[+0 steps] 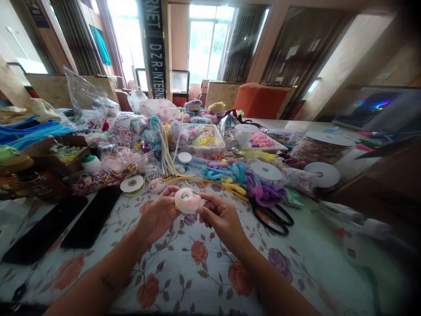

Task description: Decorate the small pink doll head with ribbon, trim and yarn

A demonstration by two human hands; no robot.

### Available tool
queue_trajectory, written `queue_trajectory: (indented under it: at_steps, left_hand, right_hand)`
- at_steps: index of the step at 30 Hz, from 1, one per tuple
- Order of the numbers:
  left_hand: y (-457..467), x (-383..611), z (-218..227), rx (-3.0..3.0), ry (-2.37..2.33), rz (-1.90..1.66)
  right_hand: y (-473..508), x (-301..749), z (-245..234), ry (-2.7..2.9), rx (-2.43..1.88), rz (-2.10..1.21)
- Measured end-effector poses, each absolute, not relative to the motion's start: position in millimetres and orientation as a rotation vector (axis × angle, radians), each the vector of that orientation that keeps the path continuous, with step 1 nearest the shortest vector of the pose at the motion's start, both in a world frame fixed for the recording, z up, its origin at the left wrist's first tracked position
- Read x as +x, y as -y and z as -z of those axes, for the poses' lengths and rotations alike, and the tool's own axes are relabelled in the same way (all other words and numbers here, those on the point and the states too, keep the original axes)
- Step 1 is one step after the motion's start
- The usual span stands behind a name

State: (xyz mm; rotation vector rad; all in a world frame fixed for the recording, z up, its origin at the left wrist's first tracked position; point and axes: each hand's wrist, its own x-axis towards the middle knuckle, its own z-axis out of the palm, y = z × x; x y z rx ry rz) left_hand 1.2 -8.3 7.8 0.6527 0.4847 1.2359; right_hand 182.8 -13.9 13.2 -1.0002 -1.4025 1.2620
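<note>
Between my two hands is a pale pink doll head [188, 201] with painted green eyes, held just above the flowered tablecloth [171, 263]. My left hand [160, 213] grips it from the left, its fingers partly behind the head. On the other side, the fingertips of my right hand [220, 215] pinch the head's right edge. A second doll face [157, 185] lies on the cloth beyond my left hand, beside a ribbon spool [132, 184]. Yellow pipe cleaners [226, 187] stretch across behind the head.
Black-handled scissors [271, 219] lie to the right, near purple fuzzy stems [263, 188]. Two black phone-like slabs [92, 217] rest at left. Farther back are a white tray [217, 147] of small beads, white spools [321, 174] and piled craft bags. A glue gun [355, 217] appears at right.
</note>
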Motion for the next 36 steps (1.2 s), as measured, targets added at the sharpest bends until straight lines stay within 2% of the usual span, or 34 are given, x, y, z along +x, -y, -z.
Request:
queue_trajectory:
  at_steps: [11, 28, 36]
  left_hand:
    - [13, 12, -8, 0.701, -0.613, -1.381]
    - [18, 19, 6, 1.103, -0.723, -1.395]
    - [15, 20, 10, 1.086, -0.817, -1.454]
  right_hand:
    - [13, 176, -10, 1.356, -1.117, -1.243]
    - [14, 172, -13, 1.314, -1.199, -1.22]
    - [17, 166, -12, 1.335, -1.189, -1.189]
